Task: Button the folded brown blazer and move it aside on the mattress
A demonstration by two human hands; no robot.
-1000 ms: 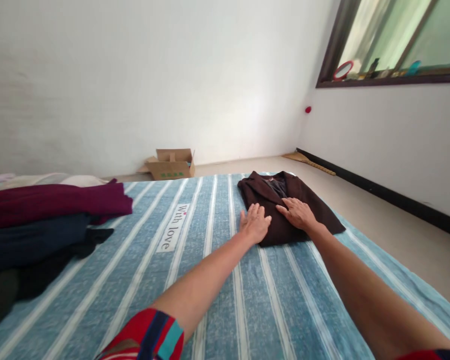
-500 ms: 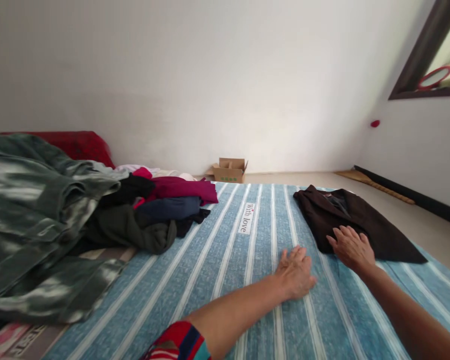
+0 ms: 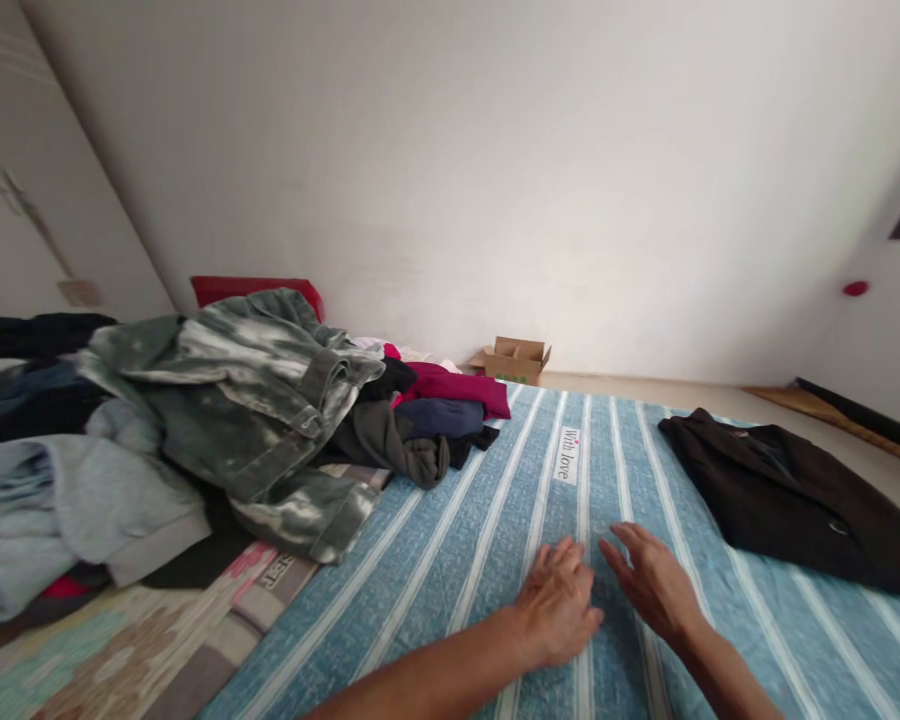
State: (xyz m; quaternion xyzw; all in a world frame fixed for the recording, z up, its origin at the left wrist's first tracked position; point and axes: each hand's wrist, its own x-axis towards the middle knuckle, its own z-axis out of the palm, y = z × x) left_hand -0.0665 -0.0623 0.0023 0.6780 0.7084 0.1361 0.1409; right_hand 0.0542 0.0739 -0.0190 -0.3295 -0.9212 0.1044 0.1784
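Note:
My left hand [image 3: 559, 603] lies on or just over the blue striped sheet [image 3: 487, 570], palm down, fingers stretched forward, with nothing in it. Close beside it, my right hand [image 3: 651, 580] is tilted, thumb and fingers apart, holding nothing. To the right of both hands rests a folded dark brown garment [image 3: 802, 500] with an open neckline, flat on the sheet. A printed patch [image 3: 567, 457] reading "With love" is on the sheet ahead of my hands.
At the left is a heap with a grey-green mottled denim jacket [image 3: 232, 400], a light grey garment [image 3: 75, 510], an olive garment [image 3: 401, 445] and a magenta one [image 3: 457, 388]. A cardboard box [image 3: 516, 360] stands by the wall beyond the sheet.
My right hand has left the brown garment and come left, close to my left hand. The view has turned left, showing more of the clothes heap and a white cabinet.

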